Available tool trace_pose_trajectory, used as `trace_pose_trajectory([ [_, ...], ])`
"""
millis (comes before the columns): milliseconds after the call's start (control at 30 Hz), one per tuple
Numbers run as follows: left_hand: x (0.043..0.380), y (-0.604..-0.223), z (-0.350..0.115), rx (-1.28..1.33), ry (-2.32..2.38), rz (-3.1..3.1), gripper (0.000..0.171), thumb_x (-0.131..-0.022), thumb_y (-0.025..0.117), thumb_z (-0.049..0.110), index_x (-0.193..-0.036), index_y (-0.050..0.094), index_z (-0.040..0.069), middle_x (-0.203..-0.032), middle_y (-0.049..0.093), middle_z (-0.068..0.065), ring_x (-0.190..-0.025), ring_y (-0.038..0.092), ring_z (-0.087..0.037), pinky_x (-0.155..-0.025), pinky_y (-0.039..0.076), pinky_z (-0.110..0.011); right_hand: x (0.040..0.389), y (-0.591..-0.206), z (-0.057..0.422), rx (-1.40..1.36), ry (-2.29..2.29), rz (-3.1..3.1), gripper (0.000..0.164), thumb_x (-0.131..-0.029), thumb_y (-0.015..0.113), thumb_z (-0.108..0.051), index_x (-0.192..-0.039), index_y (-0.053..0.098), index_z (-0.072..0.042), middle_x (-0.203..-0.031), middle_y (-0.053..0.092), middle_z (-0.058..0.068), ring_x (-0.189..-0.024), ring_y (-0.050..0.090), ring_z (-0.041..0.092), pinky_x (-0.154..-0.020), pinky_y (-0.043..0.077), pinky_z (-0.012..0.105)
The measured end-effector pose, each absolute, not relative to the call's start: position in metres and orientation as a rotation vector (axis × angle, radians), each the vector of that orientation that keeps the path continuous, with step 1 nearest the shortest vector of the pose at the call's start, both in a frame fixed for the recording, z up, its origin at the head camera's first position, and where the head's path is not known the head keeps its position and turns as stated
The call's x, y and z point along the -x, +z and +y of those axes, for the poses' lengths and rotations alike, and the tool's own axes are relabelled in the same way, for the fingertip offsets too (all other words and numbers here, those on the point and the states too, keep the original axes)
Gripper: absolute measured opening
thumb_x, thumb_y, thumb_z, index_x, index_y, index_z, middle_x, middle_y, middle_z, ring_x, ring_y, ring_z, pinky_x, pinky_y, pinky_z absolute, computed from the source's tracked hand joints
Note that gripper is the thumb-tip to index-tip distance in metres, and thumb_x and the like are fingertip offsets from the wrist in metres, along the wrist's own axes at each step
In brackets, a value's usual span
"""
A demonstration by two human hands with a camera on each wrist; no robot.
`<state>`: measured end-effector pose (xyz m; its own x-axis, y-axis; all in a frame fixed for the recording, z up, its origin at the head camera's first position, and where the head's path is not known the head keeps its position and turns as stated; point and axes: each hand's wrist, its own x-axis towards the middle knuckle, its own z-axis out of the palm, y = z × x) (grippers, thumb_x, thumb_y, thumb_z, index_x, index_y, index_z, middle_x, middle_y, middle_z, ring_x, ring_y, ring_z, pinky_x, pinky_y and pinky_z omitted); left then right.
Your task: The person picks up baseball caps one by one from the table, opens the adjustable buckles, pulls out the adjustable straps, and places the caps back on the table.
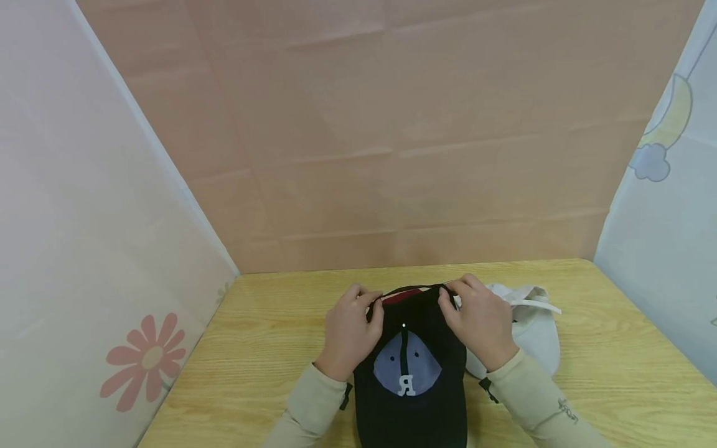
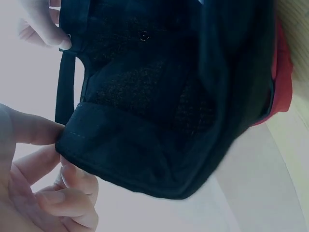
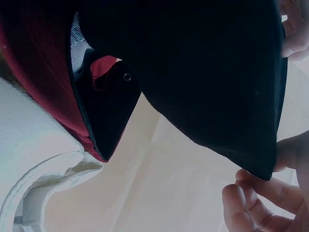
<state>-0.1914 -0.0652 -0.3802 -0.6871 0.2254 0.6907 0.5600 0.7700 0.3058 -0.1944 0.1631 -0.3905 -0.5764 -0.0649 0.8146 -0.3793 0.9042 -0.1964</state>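
Observation:
A black baseball cap [image 1: 411,420] with a blue-purple front patch and a white letter is between the two hands, its brim toward the person. My left hand [image 1: 350,333] pinches the left corner of its back edge between thumb and fingers. At the opposite corner my right hand [image 1: 483,320] pinches the same edge, near the strap [image 2: 66,89] that bridges the back opening. The left wrist view looks into the cap's dark inside. Beneath and behind it shows a red cap [image 3: 38,82] with a dark lining, mostly hidden in the head view.
A white cap [image 1: 540,342] with a loose strap lies on the table just right of the black cap, partly behind the right hand. The wooden table [image 1: 252,348] meets a tan backdrop [image 1: 392,155] behind, with printed side panels left and right.

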Motion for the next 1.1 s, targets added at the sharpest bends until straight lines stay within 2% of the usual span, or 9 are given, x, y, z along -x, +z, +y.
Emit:
trace_pose_trajectory([
  [167, 0.193, -0.382, -0.066, 0.564, -0.68, -2.317, 0.014, -0.092, 0.067, 0.013, -0.098, 0.08, 0.012, -0.086, 0.065, 0.001, -0.058, 0.053, -0.007, -0.047, 0.037, -0.016, 0.195, -0.392, 0.164, -0.304, 0.44, -2.169, 0.015, -0.085, 0.07, -0.019, -0.085, 0.077, -0.005, -0.081, 0.068, 0.009, -0.045, 0.051, 0.018, -0.035, 0.032, 0.028],
  [267, 0.194, -0.383, -0.066, 0.556, -0.728, -2.321, 0.013, -0.092, 0.067, 0.013, -0.097, 0.079, 0.012, -0.085, 0.064, 0.001, -0.057, 0.051, -0.006, -0.046, 0.035, -0.017, 0.195, -0.392, 0.164, -0.285, 0.444, -2.188, 0.016, -0.085, 0.07, -0.02, -0.085, 0.077, -0.005, -0.081, 0.069, 0.009, -0.045, 0.051, 0.018, -0.035, 0.032, 0.028],
  [467, 0.196, -0.383, -0.068, 0.53, -0.867, -2.321, 0.011, -0.092, 0.066, 0.013, -0.095, 0.077, 0.011, -0.081, 0.062, 0.002, -0.051, 0.037, -0.003, -0.045, 0.032, -0.019, 0.195, -0.391, 0.164, -0.256, 0.46, -2.232, 0.016, -0.085, 0.071, -0.02, -0.086, 0.077, -0.005, -0.081, 0.069, 0.009, -0.045, 0.052, 0.018, -0.035, 0.033, 0.028],
  [900, 0.2, -0.386, -0.07, 0.544, -1.212, -2.282, 0.012, -0.096, 0.059, 0.002, -0.1, 0.071, 0.001, -0.085, 0.061, -0.004, -0.065, 0.048, -0.01, -0.057, 0.045, -0.022, 0.193, -0.391, 0.163, -0.226, 0.503, -2.264, 0.017, -0.088, 0.071, -0.022, -0.088, 0.077, -0.005, -0.084, 0.07, 0.01, -0.048, 0.055, 0.02, -0.035, 0.032, 0.028],
  [1100, 0.202, -0.386, -0.07, 0.552, -1.221, -2.248, 0.012, -0.096, 0.06, 0.001, -0.097, 0.072, -0.001, -0.082, 0.06, -0.005, -0.066, 0.05, -0.011, -0.058, 0.046, -0.022, 0.192, -0.388, 0.163, -0.228, 0.564, -2.342, 0.014, -0.089, 0.071, -0.02, -0.085, 0.075, -0.007, -0.07, 0.065, 0.002, -0.048, 0.049, 0.013, -0.038, 0.033, 0.026],
])
